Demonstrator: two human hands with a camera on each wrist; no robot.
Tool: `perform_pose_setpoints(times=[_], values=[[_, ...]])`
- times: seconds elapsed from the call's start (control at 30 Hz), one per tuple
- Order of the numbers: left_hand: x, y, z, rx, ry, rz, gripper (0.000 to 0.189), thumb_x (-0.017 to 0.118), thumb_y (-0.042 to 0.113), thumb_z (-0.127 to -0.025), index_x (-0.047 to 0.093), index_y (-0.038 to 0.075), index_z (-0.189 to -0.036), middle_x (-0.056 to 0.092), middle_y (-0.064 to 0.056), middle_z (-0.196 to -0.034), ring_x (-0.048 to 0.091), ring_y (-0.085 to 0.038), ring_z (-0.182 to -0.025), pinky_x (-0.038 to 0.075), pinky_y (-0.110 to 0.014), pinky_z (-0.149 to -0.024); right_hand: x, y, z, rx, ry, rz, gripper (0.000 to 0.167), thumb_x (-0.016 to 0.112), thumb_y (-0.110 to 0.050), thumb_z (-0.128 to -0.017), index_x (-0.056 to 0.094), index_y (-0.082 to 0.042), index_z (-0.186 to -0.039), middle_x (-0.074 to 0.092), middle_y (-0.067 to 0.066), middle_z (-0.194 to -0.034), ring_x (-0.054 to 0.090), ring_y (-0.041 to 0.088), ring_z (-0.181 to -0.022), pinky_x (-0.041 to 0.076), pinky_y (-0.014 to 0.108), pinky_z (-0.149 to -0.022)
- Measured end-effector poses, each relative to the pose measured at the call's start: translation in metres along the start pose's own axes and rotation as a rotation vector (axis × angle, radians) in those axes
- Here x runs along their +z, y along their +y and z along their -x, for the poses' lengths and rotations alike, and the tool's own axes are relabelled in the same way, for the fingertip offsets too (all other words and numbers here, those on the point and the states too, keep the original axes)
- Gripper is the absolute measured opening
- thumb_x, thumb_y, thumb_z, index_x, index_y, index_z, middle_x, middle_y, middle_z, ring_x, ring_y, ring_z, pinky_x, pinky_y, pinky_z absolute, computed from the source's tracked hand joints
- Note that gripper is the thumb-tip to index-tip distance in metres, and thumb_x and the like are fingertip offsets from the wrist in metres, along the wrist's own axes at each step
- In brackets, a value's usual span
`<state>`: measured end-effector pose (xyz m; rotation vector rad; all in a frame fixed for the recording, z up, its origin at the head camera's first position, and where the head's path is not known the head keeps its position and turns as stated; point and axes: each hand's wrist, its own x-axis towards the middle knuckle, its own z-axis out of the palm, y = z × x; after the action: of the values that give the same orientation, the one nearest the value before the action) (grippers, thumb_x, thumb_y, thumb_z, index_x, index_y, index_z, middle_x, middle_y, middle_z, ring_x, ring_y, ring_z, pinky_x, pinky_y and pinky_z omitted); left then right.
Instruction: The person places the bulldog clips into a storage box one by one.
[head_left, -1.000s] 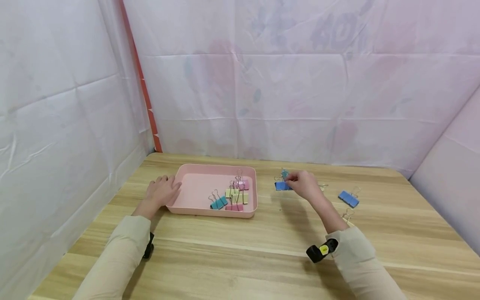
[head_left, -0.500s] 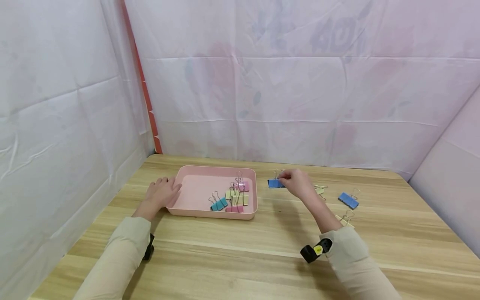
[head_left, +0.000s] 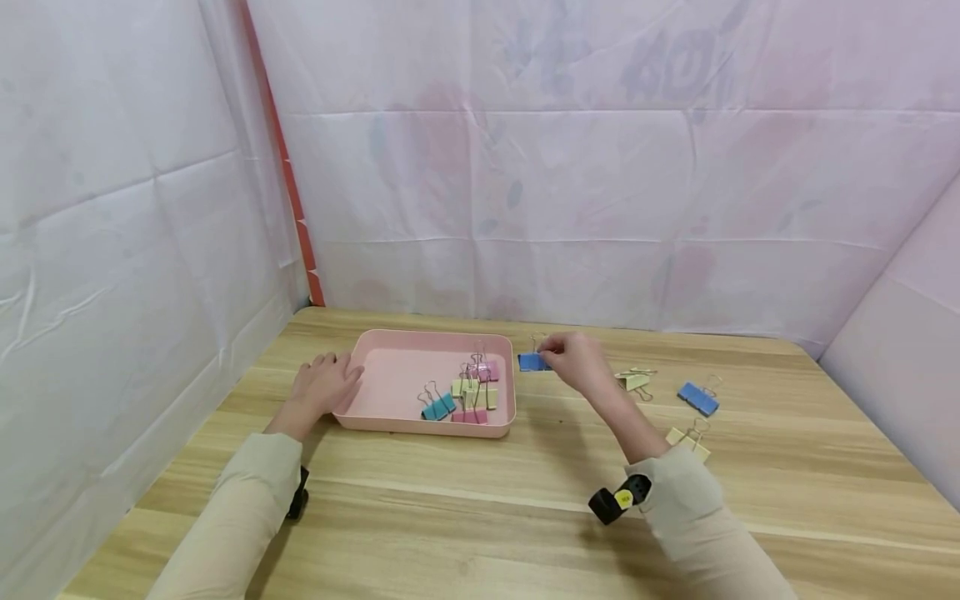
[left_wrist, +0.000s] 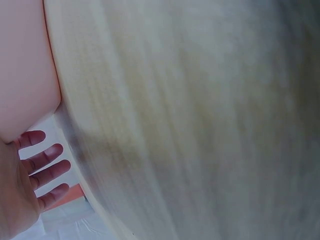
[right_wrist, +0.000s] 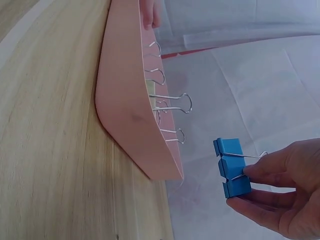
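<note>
My right hand (head_left: pixel 576 363) pinches a blue binder clip (head_left: pixel 531 362) by its wire handles, just right of the pink tray (head_left: pixel 390 423). In the right wrist view that blue clip hangs between thumb and fingers, beyond the tray's corner. My left hand (head_left: pixel 324 385) rests at the tray's left edge, its fingers spread in the left wrist view. Inside the tray's right half lie a teal binder clip (head_left: pixel 438 407), a pink one (head_left: pixel 469 417), a purple-pink one (head_left: pixel 487 372) and yellow ones (head_left: pixel 483 398), wire handles standing up.
To the right on the wooden table (head_left: pixel 450 517) lie a yellow binder clip (head_left: pixel 636 381), another blue clip (head_left: pixel 698 399) and a second yellow clip (head_left: pixel 686 444), partly behind the right sleeve. Draped white sheets (head_left: pixel 570 192) stand behind the table and at both sides.
My right hand has moved left toward the tray with the blue binder clip, uncovering the yellow clip at the right. My left hand stays in place.
</note>
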<state>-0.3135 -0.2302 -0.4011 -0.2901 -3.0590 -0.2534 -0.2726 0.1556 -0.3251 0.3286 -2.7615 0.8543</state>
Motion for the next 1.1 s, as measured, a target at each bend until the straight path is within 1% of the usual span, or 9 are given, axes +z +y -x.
perform_pose_setpoints(times=[0.17, 0.47, 0.57, 0.8, 1.0, 1.1], values=[[-0.001, 0.001, 0.001, 0.003, 0.003, -0.006, 0.049, 0.032, 0.037, -0.098, 0.044, -0.003, -0.123, 0.046, -0.029, -0.116, 0.042, -0.045, -0.108, 0.029, -0.059, -0.09, 0.005, -0.008, -0.001, -0.022, 0.024, 0.001, 0.009, 0.064, -0.007, -0.084, 0.072, -0.002, -0.084, 0.067, 0.008, -0.079, 0.057, 0.019, -0.067, 0.048, 0.034, -0.063], [-0.001, 0.002, 0.0, 0.002, 0.011, 0.0, 0.05, 0.032, 0.039, -0.098, 0.044, -0.002, -0.124, 0.047, -0.028, -0.116, 0.043, -0.044, -0.108, 0.029, -0.059, -0.09, 0.015, -0.022, -0.002, -0.069, 0.064, 0.014, 0.008, 0.064, -0.005, -0.082, 0.071, -0.002, -0.079, 0.064, 0.005, -0.07, 0.054, 0.016, -0.06, 0.045, 0.029, -0.056], [-0.001, 0.001, 0.0, 0.003, 0.01, -0.002, 0.05, 0.032, 0.038, -0.098, 0.044, -0.003, -0.124, 0.047, -0.029, -0.116, 0.043, -0.045, -0.108, 0.029, -0.059, -0.09, 0.019, -0.026, -0.002, -0.067, 0.059, 0.01, 0.009, 0.063, -0.004, -0.082, 0.071, -0.002, -0.078, 0.064, 0.004, -0.07, 0.054, 0.014, -0.059, 0.046, 0.028, -0.054], [0.001, 0.0, 0.0, 0.008, 0.013, -0.002, 0.049, 0.033, 0.037, -0.098, 0.044, -0.003, -0.124, 0.046, -0.029, -0.116, 0.042, -0.045, -0.108, 0.029, -0.06, -0.089, 0.028, -0.036, -0.003, -0.05, 0.019, -0.024, 0.01, 0.061, -0.003, -0.083, 0.071, -0.002, -0.08, 0.064, 0.006, -0.074, 0.055, 0.014, -0.062, 0.047, 0.028, -0.057], [0.001, 0.0, 0.0, 0.007, 0.005, 0.0, 0.051, 0.032, 0.038, -0.098, 0.042, -0.003, -0.128, 0.045, -0.029, -0.118, 0.041, -0.046, -0.11, 0.027, -0.06, -0.091, 0.032, -0.044, -0.002, -0.056, 0.019, -0.017, 0.011, 0.061, -0.003, -0.084, 0.071, -0.003, -0.08, 0.064, 0.005, -0.074, 0.053, 0.014, -0.06, 0.046, 0.026, -0.055], [0.001, 0.0, -0.001, 0.003, -0.001, 0.0, 0.052, 0.032, 0.038, -0.098, 0.041, -0.003, -0.128, 0.045, -0.029, -0.119, 0.04, -0.046, -0.11, 0.026, -0.06, -0.092, 0.034, -0.048, -0.002, -0.051, 0.023, -0.017, 0.01, 0.061, -0.003, -0.084, 0.071, -0.003, -0.081, 0.065, 0.005, -0.076, 0.055, 0.014, -0.062, 0.047, 0.027, -0.057]])
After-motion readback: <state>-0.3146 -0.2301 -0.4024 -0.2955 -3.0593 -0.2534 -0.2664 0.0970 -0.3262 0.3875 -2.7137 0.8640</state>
